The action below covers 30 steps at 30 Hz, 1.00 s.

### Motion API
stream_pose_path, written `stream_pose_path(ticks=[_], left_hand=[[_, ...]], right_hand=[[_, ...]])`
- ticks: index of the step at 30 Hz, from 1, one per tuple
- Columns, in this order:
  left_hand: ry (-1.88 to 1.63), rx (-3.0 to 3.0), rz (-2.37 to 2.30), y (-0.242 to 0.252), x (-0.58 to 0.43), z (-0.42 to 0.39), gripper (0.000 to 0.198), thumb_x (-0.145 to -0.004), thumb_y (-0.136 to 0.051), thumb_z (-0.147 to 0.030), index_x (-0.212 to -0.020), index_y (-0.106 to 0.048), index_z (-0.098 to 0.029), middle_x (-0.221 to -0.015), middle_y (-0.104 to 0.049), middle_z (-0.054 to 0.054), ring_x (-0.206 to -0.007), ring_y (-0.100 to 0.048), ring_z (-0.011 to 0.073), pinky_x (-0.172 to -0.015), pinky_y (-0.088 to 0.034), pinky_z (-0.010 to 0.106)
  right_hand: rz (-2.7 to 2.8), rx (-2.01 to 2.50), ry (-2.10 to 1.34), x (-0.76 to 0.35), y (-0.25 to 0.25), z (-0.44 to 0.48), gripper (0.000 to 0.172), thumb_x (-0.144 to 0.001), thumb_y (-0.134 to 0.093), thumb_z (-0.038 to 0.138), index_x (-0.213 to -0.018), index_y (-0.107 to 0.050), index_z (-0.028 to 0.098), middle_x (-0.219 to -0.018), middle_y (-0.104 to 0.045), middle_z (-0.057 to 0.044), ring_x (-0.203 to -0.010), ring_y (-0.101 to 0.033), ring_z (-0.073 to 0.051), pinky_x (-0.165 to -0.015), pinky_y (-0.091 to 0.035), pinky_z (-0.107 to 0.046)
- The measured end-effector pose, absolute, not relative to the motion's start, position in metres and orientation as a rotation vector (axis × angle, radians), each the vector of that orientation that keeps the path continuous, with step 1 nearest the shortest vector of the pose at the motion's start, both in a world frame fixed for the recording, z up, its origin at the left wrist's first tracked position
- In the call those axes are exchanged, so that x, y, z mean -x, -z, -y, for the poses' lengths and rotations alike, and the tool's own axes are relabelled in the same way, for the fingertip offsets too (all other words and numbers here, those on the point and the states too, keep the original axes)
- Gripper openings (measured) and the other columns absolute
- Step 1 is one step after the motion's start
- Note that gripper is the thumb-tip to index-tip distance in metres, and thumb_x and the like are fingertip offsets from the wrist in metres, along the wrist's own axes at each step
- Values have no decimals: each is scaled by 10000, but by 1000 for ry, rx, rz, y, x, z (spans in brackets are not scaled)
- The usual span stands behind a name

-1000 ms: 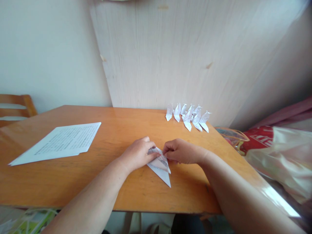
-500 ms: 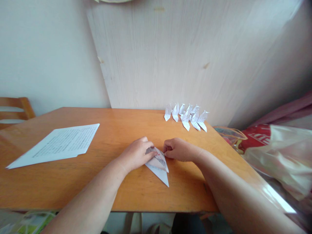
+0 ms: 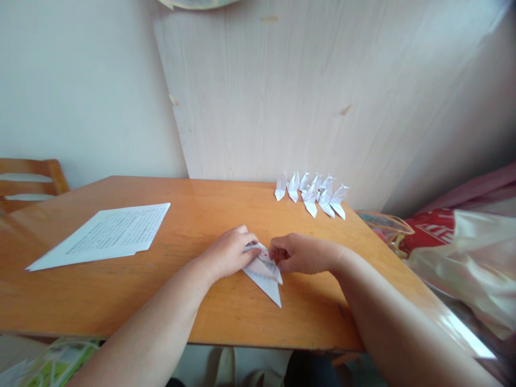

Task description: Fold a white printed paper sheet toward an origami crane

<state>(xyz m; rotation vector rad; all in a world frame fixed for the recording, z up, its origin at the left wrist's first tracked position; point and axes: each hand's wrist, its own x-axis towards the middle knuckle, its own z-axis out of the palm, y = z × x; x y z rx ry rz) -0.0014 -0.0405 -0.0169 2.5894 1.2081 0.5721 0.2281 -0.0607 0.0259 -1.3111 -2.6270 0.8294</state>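
A partly folded sheet of printed paper (image 3: 266,286) lies near the middle of the wooden table (image 3: 226,207), one pointed white corner aimed towards me. My left hand (image 3: 229,252) pinches its upper left part between thumb and fingers. From the other side, my right hand (image 3: 304,252) has its fingers curled on the right edge of the same paper, thumb lower down. Both hands cover part of the folds. A lifted flap shows between them, with small red marks near the top.
Several white folded paper cranes (image 3: 310,198) stand together at the back right. A stack of printed sheets (image 3: 116,231) lies at the left. Beyond the right edge are plastic bags (image 3: 475,252), one of them red. A wooden chair (image 3: 30,185) stands at the far left.
My right hand has shifted slightly down along the paper's right edge, and the flap there has changed shape. My left hand keeps its hold. The whole view has moved a little.
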Motion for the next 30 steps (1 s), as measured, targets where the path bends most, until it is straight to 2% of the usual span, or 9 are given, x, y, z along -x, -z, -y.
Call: stream_pose_path(ticks=[4,8,12,18,22,26,30], left_hand=[[-567,-2592,-1100,14,2,43,206,-933,-509,-250,-1008,-699,-230,-937,-573,39,-897,-586,180,-787,-467,287],[-583,-2557,-1044,11,0,45,248,-909,-513,-193,-1101,-667,-230,-1000,-593,48,-961,-590,192,-835,-485,301],[-595,-2486,-1031,10,-3,44,247,-881,-559,-184,-1111,-642,-221,-1038,-626,57,-994,-601,213,-872,-499,338],[-740,-2286,-963,13,-5,43,392,-877,-574,-142,-1259,-557,-231,-1225,-634,71,-1116,-608,204,-978,-483,358],[-787,-2168,-915,17,-6,42,416,-871,-591,-135,-1272,-542,-235,-1267,-631,75,-1114,-630,207,-971,-501,373],[-804,-2036,-917,22,-6,40,581,-849,-599,-109,-1389,-425,-232,-1314,-604,116,-1125,-636,221,-943,-523,390],[-803,-1959,-919,26,-5,35,617,-849,-561,-95,-1420,-360,-214,-1305,-601,149,-1115,-643,224,-926,-527,398]], right_hand=[[2568,1225,-916,-231,-20,54,249,-765,-531,134,-957,-675,199,-856,-692,-6,-744,-599,-142,-623,-422,-227],[2432,1252,-878,-232,-14,48,180,-759,-549,137,-886,-666,185,-823,-676,-11,-740,-596,-146,-639,-432,-232],[2334,1284,-984,-229,-8,47,157,-750,-550,127,-866,-640,182,-750,-647,-1,-684,-592,-138,-597,-433,-225],[2261,1203,-1087,-223,0,44,118,-752,-556,124,-843,-608,179,-716,-610,15,-645,-568,-122,-571,-427,-214],[2260,1204,-1020,-218,4,44,181,-729,-554,103,-882,-621,173,-746,-617,10,-664,-568,-126,-573,-426,-214],[2311,1211,-902,-213,5,46,291,-718,-563,92,-985,-646,170,-762,-627,11,-657,-567,-123,-572,-409,-214],[2393,1169,-788,-211,7,45,254,-766,-564,125,-985,-684,172,-789,-660,-1,-682,-574,-124,-605,-399,-218]])
